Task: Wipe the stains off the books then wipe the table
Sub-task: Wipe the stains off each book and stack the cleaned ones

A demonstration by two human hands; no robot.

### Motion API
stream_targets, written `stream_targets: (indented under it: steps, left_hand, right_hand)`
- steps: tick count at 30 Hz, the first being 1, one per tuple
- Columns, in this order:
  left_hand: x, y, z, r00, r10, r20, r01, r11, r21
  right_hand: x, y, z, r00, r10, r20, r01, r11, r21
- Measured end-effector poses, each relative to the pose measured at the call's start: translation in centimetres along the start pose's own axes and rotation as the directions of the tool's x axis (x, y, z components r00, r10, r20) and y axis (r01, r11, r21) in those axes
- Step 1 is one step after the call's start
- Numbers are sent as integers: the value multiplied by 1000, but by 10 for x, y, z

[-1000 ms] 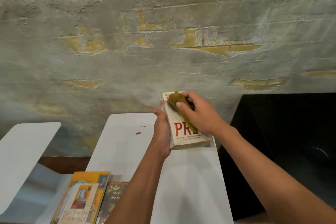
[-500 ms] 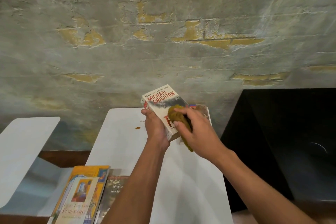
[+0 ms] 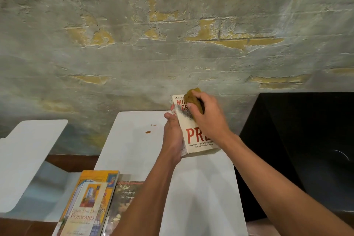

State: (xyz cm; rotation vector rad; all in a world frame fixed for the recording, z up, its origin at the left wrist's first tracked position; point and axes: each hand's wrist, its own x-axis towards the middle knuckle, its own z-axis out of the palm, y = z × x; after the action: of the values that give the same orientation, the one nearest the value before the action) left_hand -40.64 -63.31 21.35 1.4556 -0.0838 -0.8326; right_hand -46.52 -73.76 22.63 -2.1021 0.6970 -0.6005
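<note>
The right hand (image 3: 207,119) was curled around a mustard-brown cloth (image 3: 194,98), pressing it against the upper part of a white paperback's front cover (image 3: 193,132). The left hand (image 3: 173,136) gripped the same book along its spine edge, thumb up the side, holding it raised above the white table (image 3: 134,149) with the cover tilted toward the person. That hold appeared deliberate: lifted and braced from the spine side, the cover gave the cloth a firm surface to press against and kept the wiping clear of the tabletop.

On the table's far left portion, just beyond the left hand, lay two small orange-brown stains (image 3: 148,132), not yet wiped; in my judgement the table stage had not begun. At the near edge lay a yellow-covered book with a smaller pale one on top (image 3: 86,207), and beside it a darker book (image 3: 124,197) partly hidden by the left forearm. Whether those had been cleaned could not be determined. A second white surface (image 3: 28,159) stood apart to the left, a black panel (image 3: 297,140) to the right, and a worn plastered wall (image 3: 172,34) behind.
</note>
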Motion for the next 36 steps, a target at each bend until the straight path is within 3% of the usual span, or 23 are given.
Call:
stream_targets:
  steps: [4,8,11,15,19,26,31,34,36]
  left_hand:
    - [6,0,-7,1000,29,-2,-29,999,29]
    - [9,-3,-6,1000,15,2,-16,999,46]
    - [14,-2,-5,1000,-15,17,15,999,-45]
    - [21,-2,-9,999,-48,22,52,970,-239]
    - [25,-6,-16,985,-169,-45,152,952,-264]
    - [19,-10,-17,975,-216,-60,190,937,-292]
    - [20,-5,-20,977,-180,-110,155,967,-204]
    - [20,-2,-27,977,-165,-131,133,965,-227]
    - [20,1,-33,978,-159,-134,125,965,-229]
  right_hand:
    - [-15,-8,0,964,-228,134,233,972,-25]
    - [-7,-8,-7,978,-182,100,186,982,-33]
    - [-15,-9,-6,963,-204,178,230,964,-137]
    - [-42,-9,-10,945,-229,232,261,958,-117]
    - [-67,-5,-21,901,-241,362,292,952,-94]
    - [-72,-9,-36,843,-152,516,230,969,-90]
    - [-74,-10,-45,809,-117,577,223,968,-117]
    - [-78,-8,-49,824,-75,562,33,996,85]
    - [-81,-5,-53,866,7,499,-184,934,306]
